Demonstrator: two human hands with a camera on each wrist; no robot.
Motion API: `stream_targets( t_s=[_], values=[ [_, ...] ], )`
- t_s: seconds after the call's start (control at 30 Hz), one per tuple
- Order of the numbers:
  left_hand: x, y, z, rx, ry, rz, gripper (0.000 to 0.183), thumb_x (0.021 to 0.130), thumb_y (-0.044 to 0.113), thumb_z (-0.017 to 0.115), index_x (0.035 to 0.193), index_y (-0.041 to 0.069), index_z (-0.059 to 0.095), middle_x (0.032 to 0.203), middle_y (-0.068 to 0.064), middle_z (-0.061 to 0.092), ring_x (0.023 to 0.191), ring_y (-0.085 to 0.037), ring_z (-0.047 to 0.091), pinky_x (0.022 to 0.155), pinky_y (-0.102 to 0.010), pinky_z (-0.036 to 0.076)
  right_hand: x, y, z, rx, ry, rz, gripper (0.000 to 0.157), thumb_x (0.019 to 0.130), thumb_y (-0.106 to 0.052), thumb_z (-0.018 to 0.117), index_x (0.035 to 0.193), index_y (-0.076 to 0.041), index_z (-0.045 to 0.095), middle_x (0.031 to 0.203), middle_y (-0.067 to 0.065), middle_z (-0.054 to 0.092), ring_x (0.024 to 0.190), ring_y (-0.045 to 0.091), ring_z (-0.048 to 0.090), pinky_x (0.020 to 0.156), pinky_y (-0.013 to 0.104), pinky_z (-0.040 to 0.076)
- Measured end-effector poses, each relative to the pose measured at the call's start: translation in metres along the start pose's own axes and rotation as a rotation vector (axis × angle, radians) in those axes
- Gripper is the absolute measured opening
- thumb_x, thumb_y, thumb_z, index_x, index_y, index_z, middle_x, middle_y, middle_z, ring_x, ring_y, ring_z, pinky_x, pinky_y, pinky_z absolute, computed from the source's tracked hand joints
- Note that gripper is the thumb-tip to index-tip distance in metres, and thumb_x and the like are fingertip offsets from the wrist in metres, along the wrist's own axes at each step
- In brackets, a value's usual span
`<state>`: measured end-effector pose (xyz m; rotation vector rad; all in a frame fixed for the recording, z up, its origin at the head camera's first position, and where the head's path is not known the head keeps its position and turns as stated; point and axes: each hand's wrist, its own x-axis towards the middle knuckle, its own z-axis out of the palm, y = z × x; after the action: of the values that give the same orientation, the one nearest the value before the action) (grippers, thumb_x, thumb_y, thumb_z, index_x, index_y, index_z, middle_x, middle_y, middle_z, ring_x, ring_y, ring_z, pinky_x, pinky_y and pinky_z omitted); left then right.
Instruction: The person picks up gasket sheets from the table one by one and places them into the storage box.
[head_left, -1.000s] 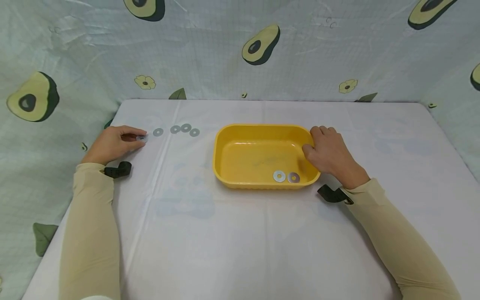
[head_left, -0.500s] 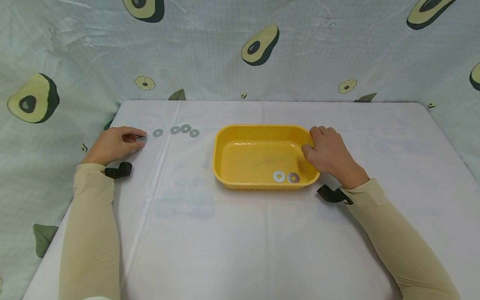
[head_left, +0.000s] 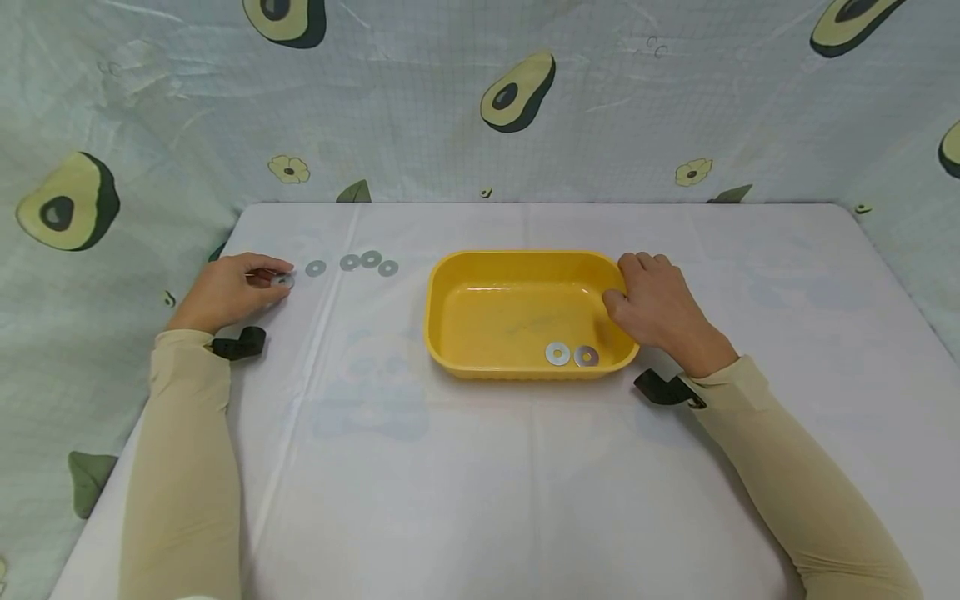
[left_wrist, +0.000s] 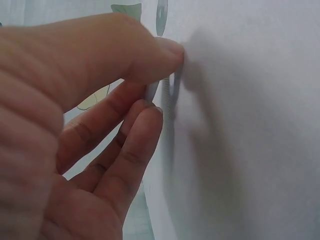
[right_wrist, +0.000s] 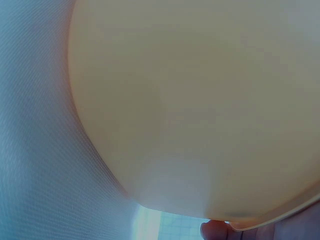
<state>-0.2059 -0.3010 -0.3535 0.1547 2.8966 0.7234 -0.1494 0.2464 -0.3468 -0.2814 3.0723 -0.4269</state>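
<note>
On the left of the table, my left hand [head_left: 227, 292] pinches a flat metal washer [head_left: 282, 281] between thumb and fingers, close to the white cloth. The left wrist view shows the thumb over the washer edge [left_wrist: 152, 91], with another thin ring edge [left_wrist: 176, 80] against the cloth just beyond it. My right hand [head_left: 666, 308] grips the right end of a yellow plastic tray [head_left: 450, 354], thumb over the rim and fingers along the outside. Two washers lie in the tray: a bright one [head_left: 557, 354] and a darker one [head_left: 587, 357]. The tray's outer wall [right_wrist: 190, 100] fills most of the right wrist view.
A single washer [head_left: 316, 268] lies just right of my left hand. Farther right, several more washers form a small cluster, including one washer [head_left: 388, 268] nearest the tray. A white cloth [head_left: 450, 483] covers the table; an avocado-print curtain [head_left: 420, 100] hangs behind it.
The left thumb and fingers have shifted slightly around the washer, almost in place. My right hand and the tray stay put; the head view has tilted a little.
</note>
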Motion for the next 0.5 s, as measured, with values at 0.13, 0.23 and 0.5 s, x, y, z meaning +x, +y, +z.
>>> stream_targets(
  t_s=[0.13,0.23,0.5],
  values=[
    [0.0,0.004,0.0,-0.001,-0.001,-0.004,0.041,0.097,0.026,0.07,0.133,0.007,0.068,0.126,-0.024,0.066,0.112,-0.034,0.062,0.086,-0.026,0.045,0.0,0.0,0.0,-0.004,0.006,-0.002,0.039,0.094,-0.019,0.038,0.112,0.01,0.056,0.096,0.022,0.056,0.089,0.038,0.047,0.08,0.048,0.041],
    [0.0,0.008,-0.001,-0.006,-0.002,-0.006,0.042,0.097,0.026,0.07,0.134,0.007,0.067,0.128,-0.023,0.065,0.115,-0.036,0.061,0.093,-0.038,0.048,0.0,0.001,0.001,-0.009,0.012,-0.005,0.038,0.094,-0.019,0.039,0.111,0.01,0.056,0.095,0.022,0.056,0.088,0.038,0.047,0.079,0.047,0.04],
    [-0.001,0.017,-0.002,-0.022,-0.005,-0.003,0.041,0.097,0.026,0.068,0.135,0.009,0.066,0.131,-0.023,0.063,0.121,-0.039,0.059,0.098,-0.048,0.046,0.0,0.001,0.001,-0.008,0.003,0.004,0.038,0.093,-0.02,0.039,0.112,0.01,0.055,0.096,0.022,0.056,0.089,0.038,0.047,0.08,0.047,0.04]
  ],
)
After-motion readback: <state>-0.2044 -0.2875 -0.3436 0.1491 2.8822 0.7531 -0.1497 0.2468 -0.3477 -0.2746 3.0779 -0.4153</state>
